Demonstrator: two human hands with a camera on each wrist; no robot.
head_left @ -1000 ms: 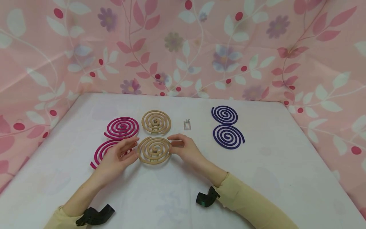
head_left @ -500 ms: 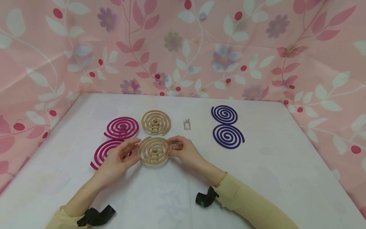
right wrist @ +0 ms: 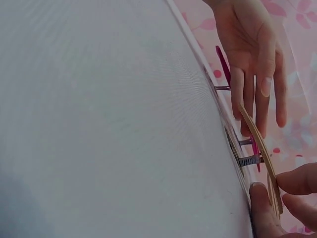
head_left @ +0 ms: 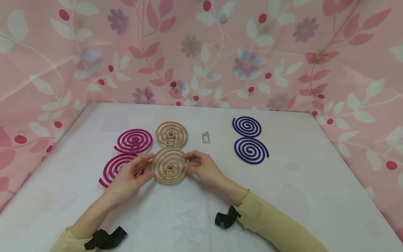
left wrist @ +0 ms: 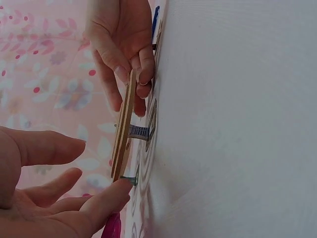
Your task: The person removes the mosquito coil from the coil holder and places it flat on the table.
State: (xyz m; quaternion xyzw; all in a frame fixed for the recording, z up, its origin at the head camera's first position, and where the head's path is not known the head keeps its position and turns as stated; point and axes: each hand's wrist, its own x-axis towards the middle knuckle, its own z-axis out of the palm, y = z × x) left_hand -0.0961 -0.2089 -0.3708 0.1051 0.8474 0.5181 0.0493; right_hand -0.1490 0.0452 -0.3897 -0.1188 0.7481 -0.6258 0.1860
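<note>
A tan mosquito coil [head_left: 171, 163] sits level on a small metal stand [left wrist: 138, 131], raised above the white tablecloth. My right hand [head_left: 206, 169] pinches its right rim, the thumb below and the fingers on top in the right wrist view. At the opposite rim is my left hand [head_left: 127, 176], its fingers mostly straight and touching the coil's edge. Just behind stands another tan coil [head_left: 171, 133] on its own stand. Two pink coils [head_left: 135, 139] are at the left, the nearer one partly hidden by my left hand.
Two dark blue coils [head_left: 251, 150] lie toward the right side of the table. A bare metal coil stand [head_left: 206, 133] is between them and the tan coils. A pink floral cloth [head_left: 189, 63] hangs behind the table's far edge.
The front tan coil has turned, so its outer end no longer shows at the far rim. It now reaches closer to the coil behind. My right fingers have moved onto its rim.
</note>
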